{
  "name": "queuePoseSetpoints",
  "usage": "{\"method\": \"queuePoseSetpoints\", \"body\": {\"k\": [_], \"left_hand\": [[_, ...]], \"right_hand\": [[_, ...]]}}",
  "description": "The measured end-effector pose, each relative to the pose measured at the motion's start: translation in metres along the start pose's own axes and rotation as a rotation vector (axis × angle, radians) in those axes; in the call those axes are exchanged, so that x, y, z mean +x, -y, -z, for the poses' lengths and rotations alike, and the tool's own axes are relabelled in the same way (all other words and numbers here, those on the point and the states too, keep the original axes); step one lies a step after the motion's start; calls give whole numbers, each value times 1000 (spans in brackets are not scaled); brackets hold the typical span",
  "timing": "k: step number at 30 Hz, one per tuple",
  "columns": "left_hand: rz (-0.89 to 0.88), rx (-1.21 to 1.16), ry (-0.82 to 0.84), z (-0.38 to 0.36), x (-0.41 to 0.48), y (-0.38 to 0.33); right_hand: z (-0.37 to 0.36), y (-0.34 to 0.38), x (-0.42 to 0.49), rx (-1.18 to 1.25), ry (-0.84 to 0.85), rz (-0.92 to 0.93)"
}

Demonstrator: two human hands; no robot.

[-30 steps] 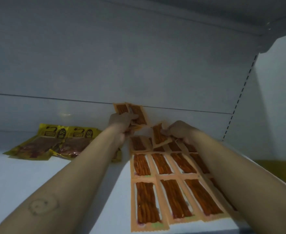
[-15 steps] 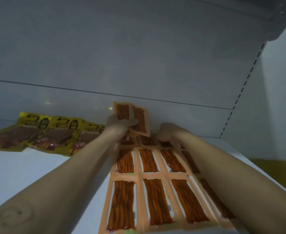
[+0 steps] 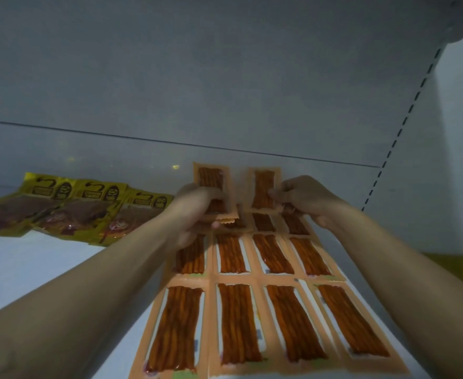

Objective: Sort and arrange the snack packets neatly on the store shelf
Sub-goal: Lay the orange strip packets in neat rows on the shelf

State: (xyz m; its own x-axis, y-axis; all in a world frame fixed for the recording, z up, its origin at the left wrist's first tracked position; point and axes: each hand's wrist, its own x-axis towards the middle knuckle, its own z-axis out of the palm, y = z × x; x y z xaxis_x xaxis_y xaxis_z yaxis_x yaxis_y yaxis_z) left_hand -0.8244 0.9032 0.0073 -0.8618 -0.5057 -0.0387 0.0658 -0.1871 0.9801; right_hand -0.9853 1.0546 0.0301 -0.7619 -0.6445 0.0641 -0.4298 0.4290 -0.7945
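Both your hands hold orange snack packets upright at the back of the shelf (image 3: 33,272).

Your left hand (image 3: 197,203) is curled round a small stack of orange packets (image 3: 211,176), their tops standing above your fingers. Your right hand (image 3: 306,198) pinches a single orange packet (image 3: 263,187) by its side edge, just beside the stack but apart from it. Below both hands and nearer to you, the laid-out orange packets (image 3: 235,318) lie flat in neat rows, edges touching. Out past your left hand, three yellow packets (image 3: 74,206) lie overlapping along the shelf's back.
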Motion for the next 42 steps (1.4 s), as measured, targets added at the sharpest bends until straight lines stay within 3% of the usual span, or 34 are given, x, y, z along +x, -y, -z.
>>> {"method": "queuePoseSetpoints", "body": {"k": [4, 16, 19, 22, 24, 27, 31, 33, 38, 42], "left_hand": [[18, 15, 5, 2, 3, 1], [-36, 77, 11, 3, 6, 6], [-67, 96, 1, -1, 2, 8], [-99, 128, 21, -3, 0, 7], [-122, 157, 55, -6, -3, 8], [-105, 170, 111, -13, -8, 12], [27, 75, 179, -14, -10, 9], [61, 35, 162, -13, -9, 9], [65, 66, 127, -12, -7, 11], [42, 93, 127, -11, -6, 11]], "right_hand": [[2, -25, 6, -119, 48, -102], [-14, -31, 13, -680, -118, -102], [-11, -19, 4, -396, -207, 26], [-7, 1, -16, 23, -41, 85], [-10, 6, -28, 90, 95, 96], [-16, 5, -32, 155, 153, 129], [4, -7, -18, 277, -23, 85], [23, -22, -12, 198, -94, 9], [37, -56, -2, -111, -37, -183], [25, -63, 7, -309, -227, -152]]}}
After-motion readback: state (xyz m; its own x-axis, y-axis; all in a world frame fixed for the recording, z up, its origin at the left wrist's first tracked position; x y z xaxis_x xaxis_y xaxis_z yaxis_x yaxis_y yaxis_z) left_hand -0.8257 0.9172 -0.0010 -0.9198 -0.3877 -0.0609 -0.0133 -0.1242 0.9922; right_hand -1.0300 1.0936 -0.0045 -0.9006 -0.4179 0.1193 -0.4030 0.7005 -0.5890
